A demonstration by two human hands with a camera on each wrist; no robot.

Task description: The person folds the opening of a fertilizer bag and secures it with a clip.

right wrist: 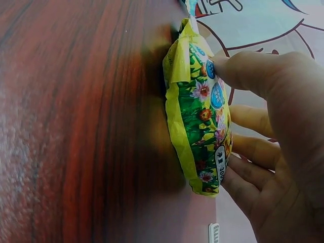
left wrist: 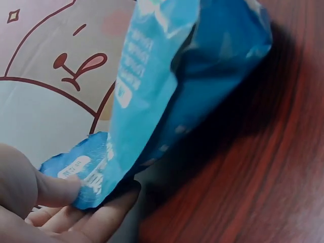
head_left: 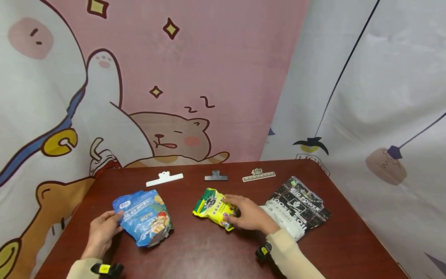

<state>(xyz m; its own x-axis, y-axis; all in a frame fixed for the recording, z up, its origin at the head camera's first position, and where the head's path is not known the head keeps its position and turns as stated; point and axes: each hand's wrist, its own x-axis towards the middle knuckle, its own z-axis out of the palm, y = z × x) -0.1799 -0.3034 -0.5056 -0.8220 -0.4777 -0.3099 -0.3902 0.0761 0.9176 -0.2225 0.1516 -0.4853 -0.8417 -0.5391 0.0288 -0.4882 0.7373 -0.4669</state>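
On the left of the table, my left hand (head_left: pixel 102 231) pinches the upper left corner of a blue plastic bag (head_left: pixel 144 217) with food pictures. The left wrist view shows the thumb above that blue bag's flap (left wrist: pixel 88 174) and the fingers below. At the middle of the table, my right hand (head_left: pixel 251 212) has its thumb and fingers around the right end of a small yellow and green packet (head_left: pixel 213 207). Flowers are printed on this packet's side (right wrist: pixel 205 116). A black and white soil bag (head_left: pixel 299 207) lies right of it, partly behind the right forearm.
Along the back of the brown table (head_left: pixel 195 252) lie a white clip (head_left: pixel 164 178), a dark grey clip (head_left: pixel 216 176) and a gold-coloured clip (head_left: pixel 259 176) with a keyboard pattern. Behind the table hangs a printed cloth (head_left: pixel 226 77) with cartoon animals.
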